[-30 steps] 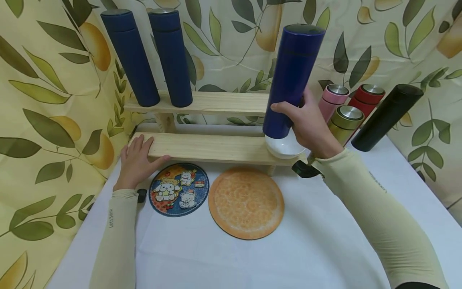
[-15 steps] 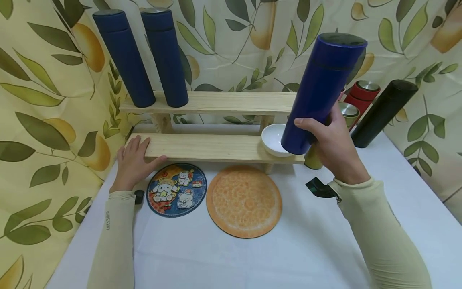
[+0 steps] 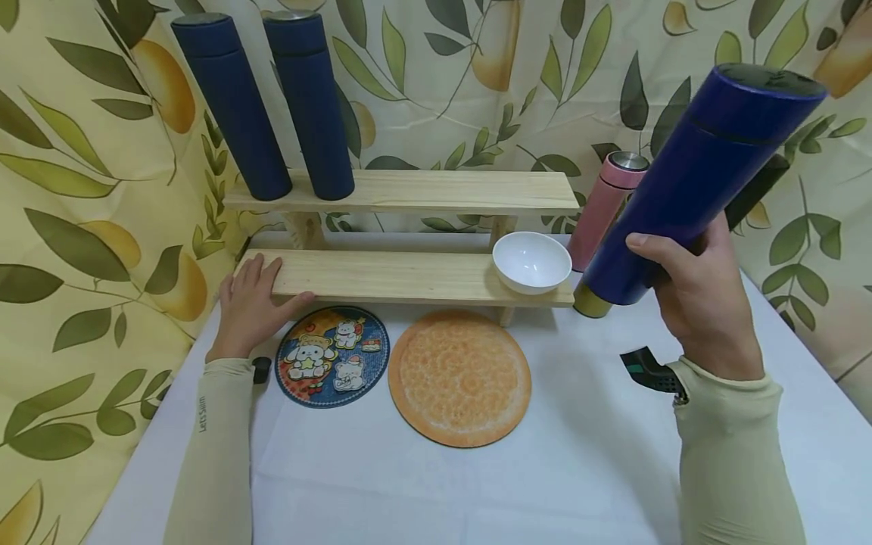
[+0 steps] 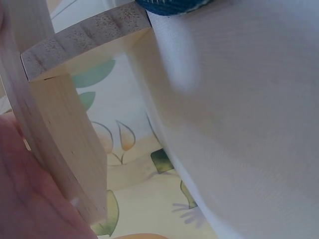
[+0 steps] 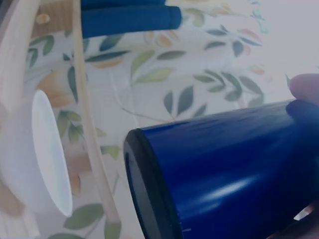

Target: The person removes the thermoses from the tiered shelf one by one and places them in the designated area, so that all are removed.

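Blue flask (image 3: 705,185) is aloft between two and three o'clock in the head view, with these things leftward of it first. At nine, the left hand (image 3: 248,310) rests on the lower shelf (image 3: 381,276), fingers spread and relaxed, well apart from the flask. Two navy flasks (image 3: 235,113) stand on the upper shelf (image 3: 450,193) toward ten and eleven. A cartoon disc (image 3: 332,356) lies at eight, a tan disc (image 3: 459,378) near six. Toward three, the bowl (image 3: 531,261) sits on the lower shelf's right end. Beyond it show a pink flask (image 3: 599,208) and the foot of an olive flask (image 3: 590,304); whether either touches the blue one, I cannot tell.

At three, the right hand (image 3: 708,303) holds the blue flask round its lower half, thumb on the near side. From that grip the long axis runs toward one o'clock, base toward seven. Beside the navy flasks in the right wrist view it looks nearly parallel, so I judge it near upright. The bowl lies toward nine from the base, apart.
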`<action>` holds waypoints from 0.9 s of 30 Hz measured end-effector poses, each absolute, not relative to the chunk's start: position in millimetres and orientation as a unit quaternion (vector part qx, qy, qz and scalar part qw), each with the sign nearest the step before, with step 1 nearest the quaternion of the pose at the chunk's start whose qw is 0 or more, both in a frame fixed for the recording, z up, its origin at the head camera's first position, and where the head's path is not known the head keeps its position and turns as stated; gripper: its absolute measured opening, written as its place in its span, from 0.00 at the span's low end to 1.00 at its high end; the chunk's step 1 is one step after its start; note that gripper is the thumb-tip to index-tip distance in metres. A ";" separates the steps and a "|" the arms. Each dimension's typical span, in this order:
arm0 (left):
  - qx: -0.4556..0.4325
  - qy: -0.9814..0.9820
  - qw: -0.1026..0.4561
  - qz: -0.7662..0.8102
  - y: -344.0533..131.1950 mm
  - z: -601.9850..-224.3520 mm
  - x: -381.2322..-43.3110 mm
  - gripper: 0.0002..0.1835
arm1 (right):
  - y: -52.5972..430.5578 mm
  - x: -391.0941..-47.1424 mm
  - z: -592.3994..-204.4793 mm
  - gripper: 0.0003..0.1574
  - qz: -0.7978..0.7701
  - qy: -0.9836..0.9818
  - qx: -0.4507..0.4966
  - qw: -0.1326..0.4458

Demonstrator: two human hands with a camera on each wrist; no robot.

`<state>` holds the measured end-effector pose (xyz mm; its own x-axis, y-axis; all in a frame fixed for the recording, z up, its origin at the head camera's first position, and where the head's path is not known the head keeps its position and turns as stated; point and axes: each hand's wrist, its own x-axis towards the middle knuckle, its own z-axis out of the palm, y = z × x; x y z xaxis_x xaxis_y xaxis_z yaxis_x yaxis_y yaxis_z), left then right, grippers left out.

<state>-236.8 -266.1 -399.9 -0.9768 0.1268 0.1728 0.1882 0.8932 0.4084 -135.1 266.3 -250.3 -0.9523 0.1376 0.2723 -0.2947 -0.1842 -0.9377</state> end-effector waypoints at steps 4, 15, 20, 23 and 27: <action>-0.084 -0.970 0.074 -0.214 -267.4 -401.9 -237.1 0.58 | 278.0 -131.1 -251.5 0.54 0.775 -0.611 0.066 0.147; -0.081 -0.970 0.073 -0.215 -269.9 -401.3 -236.1 0.58 | 310.9 -131.8 -250.8 0.54 0.782 -0.595 0.038 0.182; -0.083 -0.970 0.073 -0.217 -270.9 -400.1 -234.6 0.58 | 329.0 -135.5 -252.8 0.56 0.772 -0.599 -0.004 0.214; -0.089 -0.969 0.075 -0.218 -269.5 -398.7 -234.6 0.58 | 342.7 -137.6 -257.5 0.57 0.769 -0.596 -0.025 0.231; -0.089 -0.970 0.073 -0.216 -267.5 -399.3 -235.8 0.58 | 360.2 -143.8 -267.0 0.58 0.772 -0.588 -0.045 0.238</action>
<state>-235.8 -267.5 -399.3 -0.9738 0.1403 0.1790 0.2030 0.8910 0.4061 -143.8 360.2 -267.0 -0.8824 0.4207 0.2105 -0.3147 -0.1953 -0.9289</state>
